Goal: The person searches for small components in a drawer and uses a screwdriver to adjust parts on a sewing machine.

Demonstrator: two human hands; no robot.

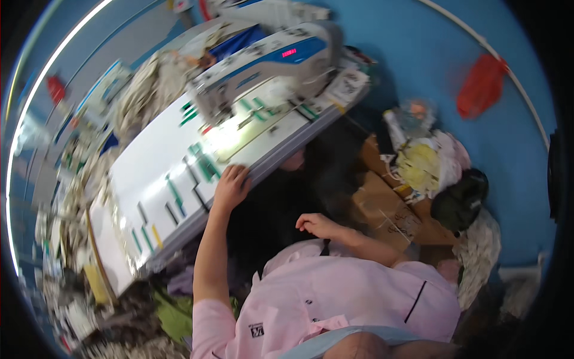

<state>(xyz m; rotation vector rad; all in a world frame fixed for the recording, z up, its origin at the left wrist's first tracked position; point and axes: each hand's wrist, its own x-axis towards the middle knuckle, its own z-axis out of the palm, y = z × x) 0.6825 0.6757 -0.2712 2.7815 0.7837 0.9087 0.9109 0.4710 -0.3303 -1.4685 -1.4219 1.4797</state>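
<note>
Pink shirt [359,281], right hand [319,225] half-curled

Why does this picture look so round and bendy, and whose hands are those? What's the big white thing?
There's no robot here: it's a person working with bare hands. The camera sits on the person's head and looks down, so you see their own pink shirt below. Its very wide lens bends straight edges.

The big white thing with a blue stripe is a sewing machine. A bright light shines under its head. On its white table are green strips, black strips and a yellow strip.

The left hand rests on the table's near edge. The right hand is in front of the shirt, fingers bent. I can't see anything held in either.
</note>
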